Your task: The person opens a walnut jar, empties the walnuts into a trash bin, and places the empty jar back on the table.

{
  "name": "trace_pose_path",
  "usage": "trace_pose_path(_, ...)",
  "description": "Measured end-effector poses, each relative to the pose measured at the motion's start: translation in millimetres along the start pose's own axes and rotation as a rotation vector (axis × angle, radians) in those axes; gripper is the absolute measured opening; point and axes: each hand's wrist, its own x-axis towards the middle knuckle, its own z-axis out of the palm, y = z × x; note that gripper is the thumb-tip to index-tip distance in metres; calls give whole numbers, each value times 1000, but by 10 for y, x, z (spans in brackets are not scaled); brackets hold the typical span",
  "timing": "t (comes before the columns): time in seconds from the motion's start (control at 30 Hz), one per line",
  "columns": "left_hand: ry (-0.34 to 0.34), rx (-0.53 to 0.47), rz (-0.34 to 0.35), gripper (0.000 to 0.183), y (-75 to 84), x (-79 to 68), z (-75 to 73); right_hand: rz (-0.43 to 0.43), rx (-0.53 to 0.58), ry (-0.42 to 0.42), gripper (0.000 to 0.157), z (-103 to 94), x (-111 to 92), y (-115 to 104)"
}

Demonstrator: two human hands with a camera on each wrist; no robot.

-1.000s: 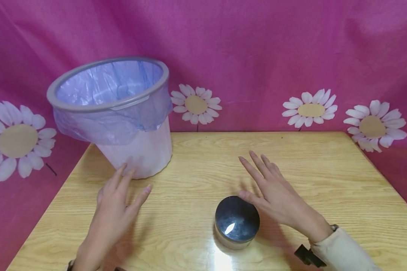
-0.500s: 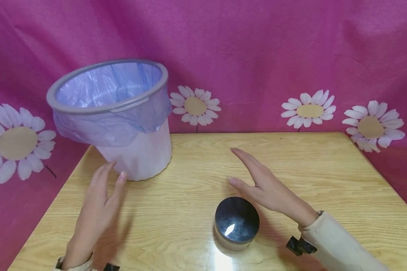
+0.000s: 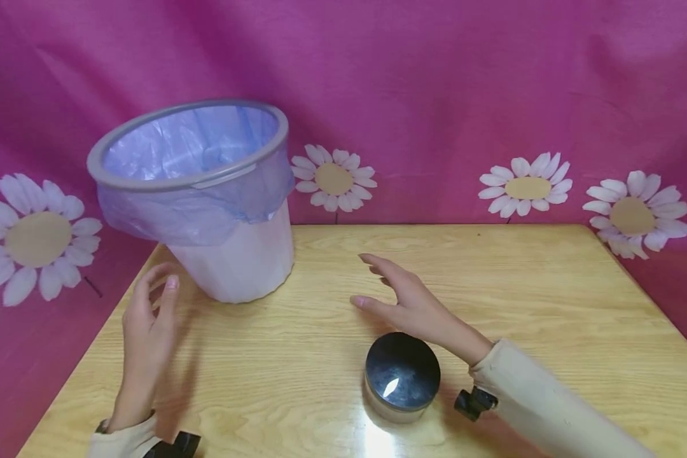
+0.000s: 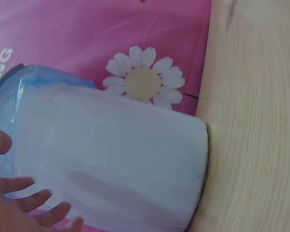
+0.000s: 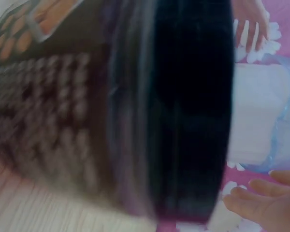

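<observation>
A squat jar (image 3: 397,415) with a shiny black lid (image 3: 402,371) stands upright at the table's near middle. In the right wrist view the jar (image 5: 53,106) looms large and blurred, its side printed with small light text. Beyond it hovers my right hand (image 3: 415,306), fingers relaxed and pointing left, gripping nothing. A pale wastebasket (image 3: 246,261) lined with a translucent blue bag (image 3: 206,216) stands at the back left. Just left of its base is my left hand (image 3: 145,324), loosely bent and holding nothing. In the left wrist view its spread fingers (image 4: 41,198) appear before the wastebasket.
The wood-grain table (image 3: 492,273) meets a pink cloth backdrop (image 3: 412,114) printed with white daisies along its back and sides. A grey ring (image 3: 149,184) clamps the bag at the wastebasket's top. Small black cameras (image 3: 475,402) are strapped at both wrists.
My right hand has swung left, from beside the jar to beyond it. My left hand has drawn left, away from the wastebasket's front. The jar and wastebasket stay put.
</observation>
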Motion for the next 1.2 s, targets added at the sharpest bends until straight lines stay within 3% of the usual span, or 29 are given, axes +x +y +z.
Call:
trace_pose_path(0.17, 1, -128, -41, 40, -73, 55, -4, -1, 82, -13, 67, 164, 118, -39)
trace_pose_path(0.33, -23, -288, -148, 43, -107, 143, 19, 19, 138, -39, 67, 310, 218, -101)
trace_pose_path(0.53, -14, -439, -221, 43, -124, 231, 16, 72, 168, -110, 70, 350, 322, -270)
trace_pose_path(0.67, -12, -470, -210, 38, -117, 259, 9, 162, 221, -138, 70, 342, 384, -418)
trace_pose_path(0.9, -26, -456, -246, 47, -88, 328, 21, 248, 302, -48, 70, 446, 556, -665)
trace_pose_path(1.2, -37, -458, -280, 51, -119, 440, 37, 341, 417, -18, 71, 575, 813, -756)
